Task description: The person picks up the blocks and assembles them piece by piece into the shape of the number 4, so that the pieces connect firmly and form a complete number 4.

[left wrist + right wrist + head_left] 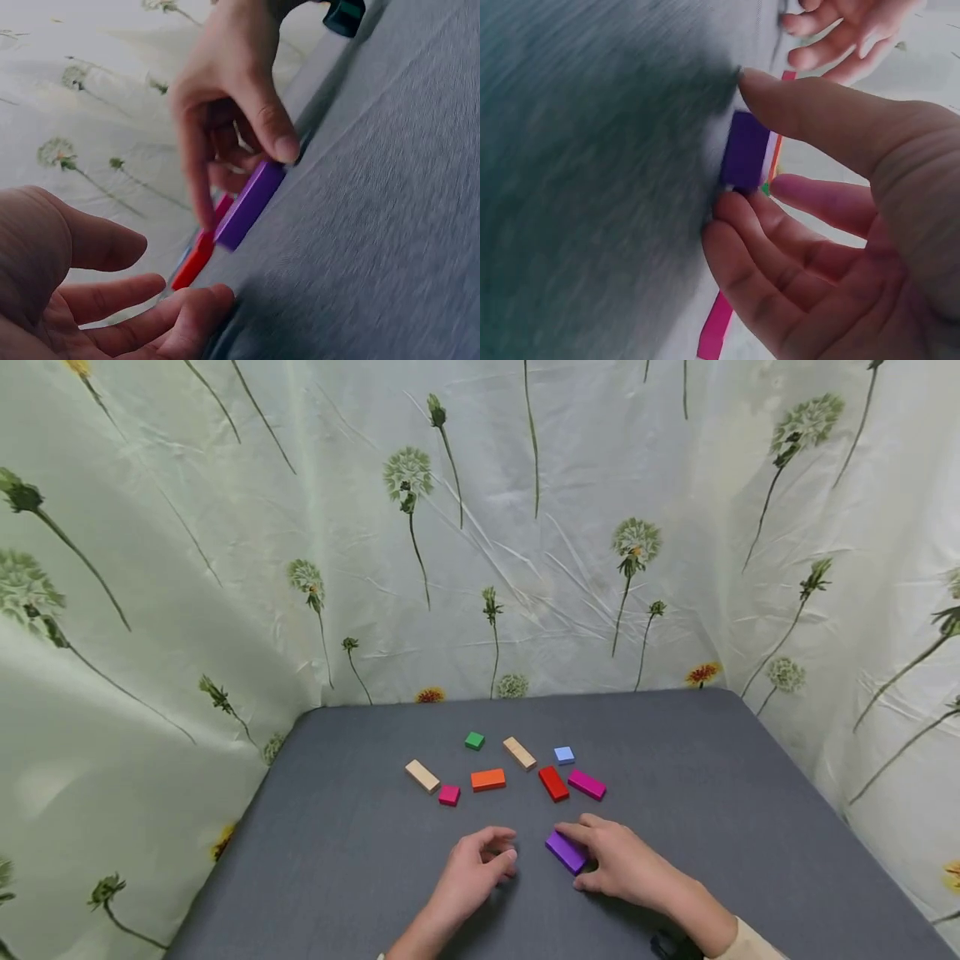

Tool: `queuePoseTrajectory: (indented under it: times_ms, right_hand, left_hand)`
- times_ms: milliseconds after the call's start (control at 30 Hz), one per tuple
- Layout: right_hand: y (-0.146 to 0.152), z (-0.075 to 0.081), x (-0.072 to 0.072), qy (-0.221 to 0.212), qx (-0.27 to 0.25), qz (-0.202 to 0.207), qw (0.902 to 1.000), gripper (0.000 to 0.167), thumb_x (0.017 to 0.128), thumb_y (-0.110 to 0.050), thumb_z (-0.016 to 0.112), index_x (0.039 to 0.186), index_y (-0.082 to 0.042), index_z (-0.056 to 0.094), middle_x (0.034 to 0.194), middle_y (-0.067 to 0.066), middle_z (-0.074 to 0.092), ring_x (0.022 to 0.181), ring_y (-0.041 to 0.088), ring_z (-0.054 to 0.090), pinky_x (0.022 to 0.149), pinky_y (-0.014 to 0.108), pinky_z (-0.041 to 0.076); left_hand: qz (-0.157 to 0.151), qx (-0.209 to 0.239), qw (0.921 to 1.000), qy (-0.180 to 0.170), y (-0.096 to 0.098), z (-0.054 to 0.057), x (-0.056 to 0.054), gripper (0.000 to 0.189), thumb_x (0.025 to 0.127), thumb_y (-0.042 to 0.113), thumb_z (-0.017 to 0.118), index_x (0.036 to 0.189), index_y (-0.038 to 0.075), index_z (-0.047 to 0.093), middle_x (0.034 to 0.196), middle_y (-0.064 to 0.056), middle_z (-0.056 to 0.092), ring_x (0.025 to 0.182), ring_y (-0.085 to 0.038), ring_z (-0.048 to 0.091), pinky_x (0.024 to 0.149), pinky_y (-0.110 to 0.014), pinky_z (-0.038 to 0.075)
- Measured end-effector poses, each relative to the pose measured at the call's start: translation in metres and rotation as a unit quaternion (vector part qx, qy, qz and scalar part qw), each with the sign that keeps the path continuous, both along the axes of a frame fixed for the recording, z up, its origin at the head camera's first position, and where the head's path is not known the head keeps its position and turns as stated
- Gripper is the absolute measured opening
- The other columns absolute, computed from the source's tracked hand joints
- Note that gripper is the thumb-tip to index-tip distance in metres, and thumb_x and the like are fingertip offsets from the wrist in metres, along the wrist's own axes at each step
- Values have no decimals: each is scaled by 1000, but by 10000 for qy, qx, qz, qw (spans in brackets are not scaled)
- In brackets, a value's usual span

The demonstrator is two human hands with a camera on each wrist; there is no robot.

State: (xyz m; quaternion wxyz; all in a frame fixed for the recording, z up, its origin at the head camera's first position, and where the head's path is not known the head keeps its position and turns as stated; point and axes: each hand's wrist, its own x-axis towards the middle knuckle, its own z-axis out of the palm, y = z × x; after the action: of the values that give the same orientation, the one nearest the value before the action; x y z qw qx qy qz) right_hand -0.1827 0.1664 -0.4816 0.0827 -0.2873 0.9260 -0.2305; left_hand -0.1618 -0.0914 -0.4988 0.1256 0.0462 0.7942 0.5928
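A purple rectangular block (565,852) lies on the dark grey table near its front, right of centre. My right hand (628,865) grips it, the index finger at the far end and the thumb at the near end. The right wrist view shows the purple block (745,151) between that thumb and the other fingers. To its left, my left hand (474,878) hovers low over the table with fingers loosely bent and holds nothing. In the left wrist view the fingers of the left hand (90,277) are spread apart from the purple block (251,204).
Beyond the hands lie a red block (553,783), a magenta block (587,784), an orange block (488,779), a pink square (449,795), a light blue square (564,755), a green square (475,740) and two wooden blocks (423,776). A flowered curtain (480,552) surrounds the table (337,860).
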Motion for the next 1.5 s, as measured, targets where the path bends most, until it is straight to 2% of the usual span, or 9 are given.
queuePoseTrajectory:
  times_ms: [100,233,500,733,833,1033,1233,1367,1500]
  right_hand:
    - [-4,0,-2,-347,-257,146,9990,72,74,-24,89,138,-8,60,89,-10,52,76,5,49,64,26,41]
    - [-12,-5,-4,-701,-600,164,9956,70,74,-19,89,136,-6,60,84,-9,54,76,6,51,64,26,42]
    - [-29,-11,-3,-938,-1093,224,9893,62,75,-14,88,132,-9,63,86,-8,57,71,6,55,61,23,45]
    - [-34,-14,0,-989,-1347,273,9856,61,75,-14,88,131,-11,63,88,-7,59,70,5,57,61,23,48]
    - [-35,-15,1,-1069,-1365,261,9845,61,75,-15,88,130,-11,63,88,-7,59,70,4,56,60,23,48]
    - [-32,-10,0,-1287,-1473,238,9804,57,78,-18,87,130,-11,64,89,-5,61,73,7,58,63,24,49]
    - [-25,2,-14,-994,-1389,-7,9853,54,83,-20,84,132,-8,64,92,-6,63,78,10,59,65,26,49]
    - [-18,10,-28,-659,-1369,-263,9880,56,84,-18,83,136,-8,62,102,-3,65,82,10,61,67,28,51]
    - [-13,14,-42,-173,-1316,-492,9899,57,82,-16,85,135,-11,63,112,2,66,88,16,63,73,34,52]
  left_hand:
    - [-97,143,9998,-86,6,-3,-1,27,93,8,69,120,3,70,90,-3,67,74,-16,66,65,-32,55]
    - [-207,84,9997,43,12,-7,-2,27,90,4,69,117,2,71,83,-2,67,67,-16,65,59,-29,53]
    - [-356,-445,9983,152,13,-10,-1,48,83,11,82,127,1,66,71,3,62,53,-11,56,49,-26,44]
    - [-515,-1133,9905,590,11,-10,4,65,71,15,91,129,2,66,73,5,55,58,-8,48,52,-24,37]
    - [-548,-1344,9874,628,10,-12,5,67,69,15,92,130,4,66,75,5,54,60,-9,47,53,-25,37]
    - [-542,-1416,9869,546,9,-15,5,65,70,16,92,128,5,67,75,4,54,61,-10,48,54,-25,36]
    - [-508,-1494,9864,457,10,-15,5,65,70,17,93,128,3,67,75,4,54,61,-11,47,54,-26,34]
    - [-501,-1540,9855,516,11,-15,5,65,69,18,93,127,4,67,75,4,54,60,-11,47,53,-26,35]
    - [-478,-1551,9853,526,13,-15,5,65,69,18,94,127,4,67,75,4,54,60,-11,47,53,-25,35]
